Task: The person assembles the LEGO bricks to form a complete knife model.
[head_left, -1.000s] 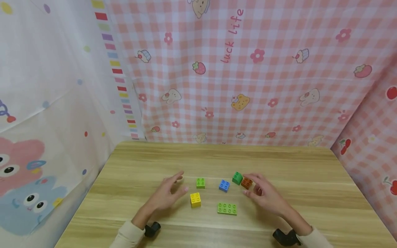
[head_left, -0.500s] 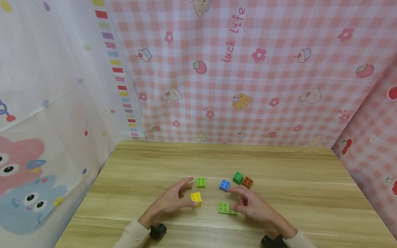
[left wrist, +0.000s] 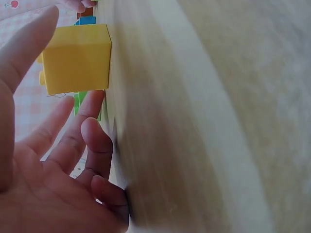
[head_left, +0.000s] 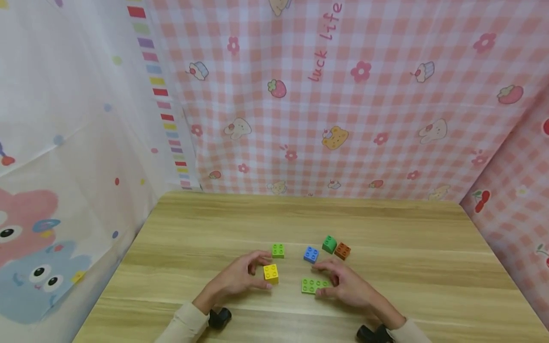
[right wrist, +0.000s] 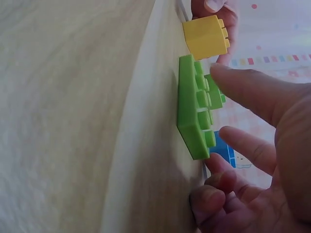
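Observation:
My left hand [head_left: 238,276] reaches around a yellow brick [head_left: 271,274], thumb on the near side and fingers on the far side. In the left wrist view a gap shows between the fingertips and the yellow brick [left wrist: 77,59], so the hand is spread without gripping. My right hand [head_left: 349,283] is at the right end of a flat light-green brick [head_left: 310,286], its thumb over the near edge and its index finger beyond the far side. The right wrist view shows the flat light-green brick [right wrist: 189,107] lying between thumb and fingers, not pinched.
Behind the hands, on the wooden table [head_left: 206,219], lie a small light-green brick [head_left: 278,251], a blue brick [head_left: 310,254], a dark green brick with a curved side [head_left: 329,244] and a brown brick [head_left: 342,250]. A pink checked cloth [head_left: 343,105] hangs at the back edge.
My left hand has moved right to the yellow brick. My right hand has come left and nearer, from the brown brick to the flat light-green brick. The bricks lie as before.

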